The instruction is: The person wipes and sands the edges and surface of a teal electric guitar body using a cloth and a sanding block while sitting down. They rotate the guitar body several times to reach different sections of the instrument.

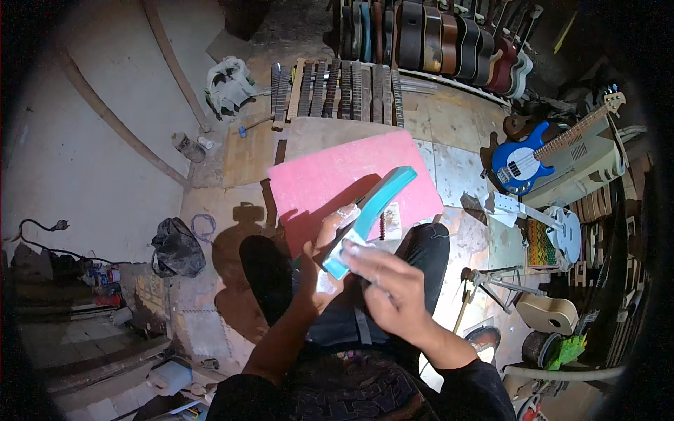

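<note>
A long curved piece with a glossy teal edge (382, 200) slants up and away over my lap, its face mostly hidden from view. It looks like a guitar body seen from its side, though its full shape does not show. My left hand (328, 235), dusted with white, grips it from the left. Across its near end, the fingers of my right hand (386, 277) press together on the teal edge. Something pale shows at those fingertips, too blurred to name. Beneath the piece lies a pink board (337, 172) in front of my knees.
Beyond the board, several fretted necks (344, 91) lie in a row, with guitar bodies (428, 42) racked behind. A blue bass (519, 160) leans at the right, near a stand (488, 284) and an unfinished guitar body (547, 313). A black bag (177, 249) sits left.
</note>
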A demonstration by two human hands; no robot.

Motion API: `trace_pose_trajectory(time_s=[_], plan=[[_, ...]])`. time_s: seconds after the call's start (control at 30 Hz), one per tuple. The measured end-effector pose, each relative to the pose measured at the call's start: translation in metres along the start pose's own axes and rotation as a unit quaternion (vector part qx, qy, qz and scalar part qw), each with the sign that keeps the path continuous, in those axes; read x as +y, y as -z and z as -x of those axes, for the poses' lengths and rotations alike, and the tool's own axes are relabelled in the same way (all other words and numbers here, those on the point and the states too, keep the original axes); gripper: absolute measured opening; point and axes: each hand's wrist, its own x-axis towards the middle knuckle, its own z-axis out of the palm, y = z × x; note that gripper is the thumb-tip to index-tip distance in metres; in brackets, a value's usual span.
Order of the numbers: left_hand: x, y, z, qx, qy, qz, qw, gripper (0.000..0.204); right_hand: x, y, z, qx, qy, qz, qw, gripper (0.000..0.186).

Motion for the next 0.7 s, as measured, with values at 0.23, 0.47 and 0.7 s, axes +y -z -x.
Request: trace_pose_trajectory(time_s=[0.23,0.47,0.7], plan=[[0.028,0.009,-0.004,0.042,-0.129,-0.073,0.988,0.066,0.032,-0.006,-0.003,0.004,-0.072,0.008,0.997,0.059],[0.030,0.017,0.001,0.005,-0.085,-0.029,0.996,0.072,0.068,-0.017,-0.001,0.017,-0.053,-0.038,0.998,0.058],[0.034,0.017,-0.007,0.008,-0.097,-0.084,0.992,0.075,0.164,0.022,-0.015,0.047,-0.116,0.224,0.967,0.055]])
